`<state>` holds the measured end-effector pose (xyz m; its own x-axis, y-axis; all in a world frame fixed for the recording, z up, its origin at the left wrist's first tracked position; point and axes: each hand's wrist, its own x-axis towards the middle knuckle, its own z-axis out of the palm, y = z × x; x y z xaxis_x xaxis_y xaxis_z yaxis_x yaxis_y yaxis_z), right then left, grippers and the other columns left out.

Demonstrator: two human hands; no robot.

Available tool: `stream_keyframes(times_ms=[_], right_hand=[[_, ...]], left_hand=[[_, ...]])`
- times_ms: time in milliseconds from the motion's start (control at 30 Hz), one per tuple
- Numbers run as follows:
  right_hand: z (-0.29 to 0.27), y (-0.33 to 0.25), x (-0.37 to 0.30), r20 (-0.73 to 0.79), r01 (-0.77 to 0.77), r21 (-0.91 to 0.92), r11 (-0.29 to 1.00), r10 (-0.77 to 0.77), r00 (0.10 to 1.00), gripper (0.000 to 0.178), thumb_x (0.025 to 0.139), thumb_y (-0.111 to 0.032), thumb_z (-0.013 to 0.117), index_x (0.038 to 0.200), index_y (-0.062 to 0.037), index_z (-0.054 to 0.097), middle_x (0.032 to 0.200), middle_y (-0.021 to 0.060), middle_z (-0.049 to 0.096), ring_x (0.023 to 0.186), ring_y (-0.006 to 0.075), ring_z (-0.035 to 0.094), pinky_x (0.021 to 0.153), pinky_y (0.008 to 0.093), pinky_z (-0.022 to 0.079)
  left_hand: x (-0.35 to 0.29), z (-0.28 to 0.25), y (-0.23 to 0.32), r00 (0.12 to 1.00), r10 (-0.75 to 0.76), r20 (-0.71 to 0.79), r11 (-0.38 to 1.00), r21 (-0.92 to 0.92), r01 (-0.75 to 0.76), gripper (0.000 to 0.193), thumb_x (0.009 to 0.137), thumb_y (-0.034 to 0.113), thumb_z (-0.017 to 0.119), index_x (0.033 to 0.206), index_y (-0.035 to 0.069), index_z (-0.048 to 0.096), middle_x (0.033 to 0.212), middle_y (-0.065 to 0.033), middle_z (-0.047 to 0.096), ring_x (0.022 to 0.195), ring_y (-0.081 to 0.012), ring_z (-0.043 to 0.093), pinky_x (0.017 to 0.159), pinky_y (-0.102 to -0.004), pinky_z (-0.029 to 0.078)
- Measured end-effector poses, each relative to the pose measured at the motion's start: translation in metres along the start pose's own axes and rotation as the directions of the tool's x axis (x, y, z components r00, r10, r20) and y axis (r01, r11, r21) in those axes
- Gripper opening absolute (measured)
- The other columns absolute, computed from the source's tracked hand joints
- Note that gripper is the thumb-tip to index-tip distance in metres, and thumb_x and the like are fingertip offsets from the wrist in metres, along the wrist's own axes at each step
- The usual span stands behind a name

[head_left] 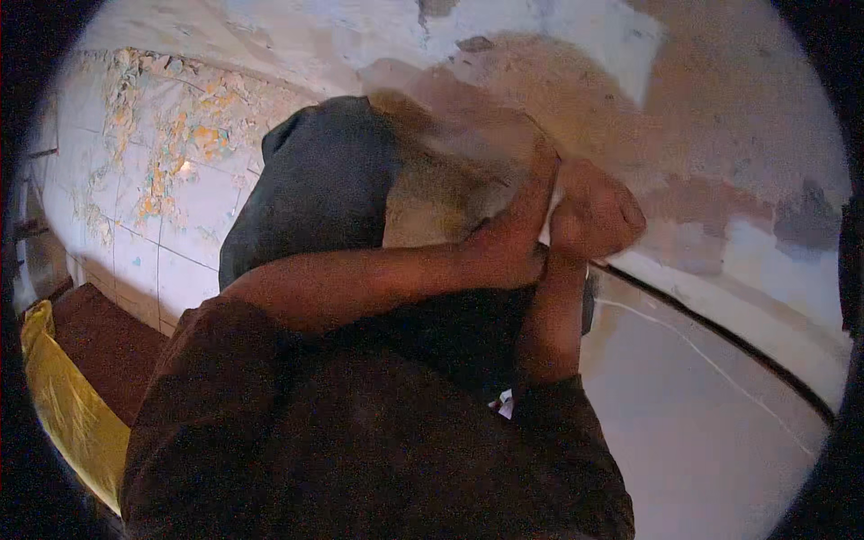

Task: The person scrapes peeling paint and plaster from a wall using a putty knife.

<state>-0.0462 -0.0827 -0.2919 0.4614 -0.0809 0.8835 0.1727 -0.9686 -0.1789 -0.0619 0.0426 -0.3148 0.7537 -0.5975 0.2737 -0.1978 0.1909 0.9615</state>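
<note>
Right hand (pixel 596 214): curled closed in a fist; whether anything is inside cannot be told
Left hand (pixel 515 236): blurred; finger state cannot be told
Pale strip (pixel 554 202): between the 2 hands, just left of the right one; long axis roughly up the view; contact unclear
Yellow sheet or sack (pixel 76 405): far left; contents, if any, hidden

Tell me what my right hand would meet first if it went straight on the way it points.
The bare right hand would probably meet the patchy brown-and-white wall ahead first, though depth is unclear in this single view.
</note>
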Motion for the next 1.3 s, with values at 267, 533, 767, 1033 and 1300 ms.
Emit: stream_keyframes(times_ms=[267,533,767,1033,1300], right_hand=[[-0.016,0.001,0.005,0.137,0.116,-0.153,0.981,-0.095,0.986,0.018,0.081,-0.003,0.068,0.064,-0.0015,0.061,0.056,0.0096,0.061,0.048,0.0229,0.057,0.049,0.0327,0.048],[-0.02,-0.005,0.002,0.097,-0.098,0.148,0.984,0.084,0.992,0.019,0.083,-0.005,0.066,0.066,-0.0013,0.061,0.061,0.0088,0.064,0.051,0.0196,0.058,0.053,0.0323,0.05],[-0.015,-0.011,-0.005,0.053,-0.179,0.227,0.957,0.172,0.984,0.027,0.083,-0.005,0.066,0.061,-0.0035,0.052,0.057,0.0091,0.058,0.05,0.0196,0.054,0.051,0.0319,0.045],[-0.018,-0.008,-0.001,0.044,-0.096,0.182,0.979,0.089,0.995,0.026,0.082,-0.001,0.066,0.061,0.0018,0.051,0.06,0.0106,0.059,0.051,0.0183,0.053,0.052,0.0284,0.046],[-0.019,-0.016,-0.013,0.239,-0.629,0.23,0.742,0.584,0.776,0.03,0.08,-0.018,0.067,0.059,-0.0001,0.057,0.06,0.0043,0.063,0.054,0.016,0.056,0.053,0.0302,0.048]], left_hand=[[0.0,0.002,0.0,0.998,0.053,0.029,0.998,0.016,-0.053,0.106,0.079,0.011,0.068,0.145,-0.01,-0.012,0.151,-0.0358,-0.006,0.144,-0.0432,-0.002,0.118,-0.0432,0.008],[0.0,0.002,0.002,0.993,0.031,0.112,0.999,0.025,-0.034,0.103,0.079,0.007,0.065,0.144,-0.011,-0.013,0.152,-0.0353,-0.007,0.144,-0.0436,-0.003,0.118,-0.0442,0.007],[-0.003,0.002,0.0,0.995,-0.017,0.1,1.0,-0.01,0.018,0.104,0.079,0.007,0.064,0.144,-0.011,-0.014,0.151,-0.036,-0.007,0.144,-0.0437,-0.002,0.118,-0.0447,0.008],[0.001,0.003,-0.003,0.989,0.137,0.063,0.99,0.01,-0.138,0.104,0.078,0.006,0.063,0.144,-0.01,-0.016,0.151,-0.0361,-0.007,0.144,-0.0428,0.002,0.118,-0.0431,0.01],[-0.001,0.004,-0.003,0.998,-0.01,0.067,0.996,-0.086,0.015,0.105,0.078,0.007,0.064,0.144,-0.01,-0.016,0.151,-0.0373,-0.001,0.144,-0.0438,0.006,0.117,-0.0438,0.014]])
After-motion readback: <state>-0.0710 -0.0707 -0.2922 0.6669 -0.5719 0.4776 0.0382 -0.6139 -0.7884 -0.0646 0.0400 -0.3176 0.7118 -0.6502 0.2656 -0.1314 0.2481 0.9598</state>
